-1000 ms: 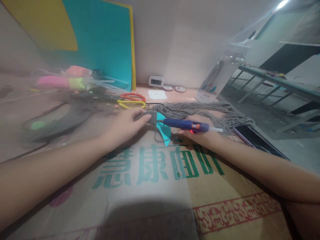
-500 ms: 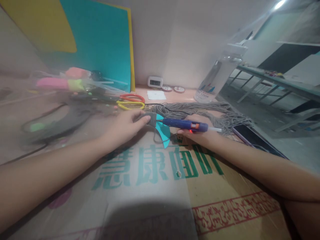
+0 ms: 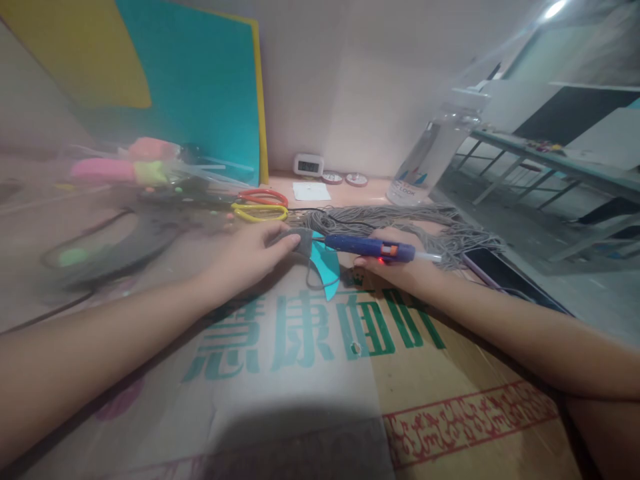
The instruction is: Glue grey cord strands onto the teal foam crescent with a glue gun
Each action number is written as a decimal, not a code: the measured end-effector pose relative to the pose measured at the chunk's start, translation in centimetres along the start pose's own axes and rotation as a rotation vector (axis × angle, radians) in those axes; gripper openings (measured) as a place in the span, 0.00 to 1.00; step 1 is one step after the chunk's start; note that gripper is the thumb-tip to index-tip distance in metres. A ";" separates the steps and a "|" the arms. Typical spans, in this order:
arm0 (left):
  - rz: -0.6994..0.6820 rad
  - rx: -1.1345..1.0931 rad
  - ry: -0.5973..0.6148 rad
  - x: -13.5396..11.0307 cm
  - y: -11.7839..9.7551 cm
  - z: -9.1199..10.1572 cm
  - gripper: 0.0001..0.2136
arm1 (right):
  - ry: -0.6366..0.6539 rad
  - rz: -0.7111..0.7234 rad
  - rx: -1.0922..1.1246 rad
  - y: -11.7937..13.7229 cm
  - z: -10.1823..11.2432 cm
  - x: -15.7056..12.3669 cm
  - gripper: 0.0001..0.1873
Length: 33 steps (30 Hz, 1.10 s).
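My left hand [image 3: 253, 257] pinches a curved bright-blue cutout [image 3: 326, 268] between thumb and fingers. Grey cord [image 3: 303, 241] covers the end of the cutout nearest the thumb, and a loose loop of it hangs below. My right hand [image 3: 400, 263] is closed around a blue hot glue gun [image 3: 360, 247] with a lit red light. Its nozzle points left and meets the edge of the grey cord on the cutout; whether glue is flowing is too small to tell. A clear glue stick [image 3: 429, 257] pokes out of the gun's back end.
Scissors [image 3: 260, 205] with red and yellow handles lie behind my left hand. A heap of grey cord [image 3: 450, 227], a phone [image 3: 510, 277] and a clear bottle [image 3: 425, 160] are on the right. A small digital clock [image 3: 308, 165] stands by the wall. Cardboard [image 3: 310, 393] covers the table.
The view has shifted very slightly. Both hands, the glue gun and the blue cutout keep almost the same positions.
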<state>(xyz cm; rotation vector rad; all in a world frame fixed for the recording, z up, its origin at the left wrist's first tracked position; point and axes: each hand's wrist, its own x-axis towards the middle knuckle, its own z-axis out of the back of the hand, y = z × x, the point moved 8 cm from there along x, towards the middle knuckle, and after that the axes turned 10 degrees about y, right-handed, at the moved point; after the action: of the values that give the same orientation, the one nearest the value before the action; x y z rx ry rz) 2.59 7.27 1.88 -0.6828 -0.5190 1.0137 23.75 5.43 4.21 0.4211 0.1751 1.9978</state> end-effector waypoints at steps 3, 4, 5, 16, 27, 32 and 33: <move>0.002 0.006 0.005 0.0 0.1 0.0 0.16 | 0.003 -0.012 -0.008 -0.2 -0.1 0.0 0.18; 0.005 0.011 0.007 0.0 0.1 0.0 0.16 | 0.007 -0.013 -0.013 -0.3 -0.2 0.0 0.18; 0.006 0.017 0.007 -0.1 0.1 0.0 0.16 | 0.008 -0.011 -0.017 -0.4 -0.3 0.1 0.19; -0.003 0.011 0.028 0.0 0.2 -0.2 0.17 | -0.039 -0.013 -0.001 -0.8 -0.1 0.0 0.19; -0.025 -0.032 0.058 0.0 0.3 -0.5 0.18 | -0.060 -0.034 0.058 -1.1 -0.1 0.0 0.19; -0.027 -0.076 0.073 0.1 0.5 -0.6 0.18 | -0.116 -0.105 0.237 -1.6 0.8 -0.1 0.15; -0.030 -0.078 0.076 0.1 0.5 -0.6 0.18 | -0.108 -0.138 0.254 -1.8 0.9 -0.1 0.16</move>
<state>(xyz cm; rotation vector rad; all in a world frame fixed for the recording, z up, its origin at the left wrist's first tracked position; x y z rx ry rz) 2.76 7.34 1.11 -0.7777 -0.5033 0.9394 25.61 6.12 4.50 0.6595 0.3824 1.8183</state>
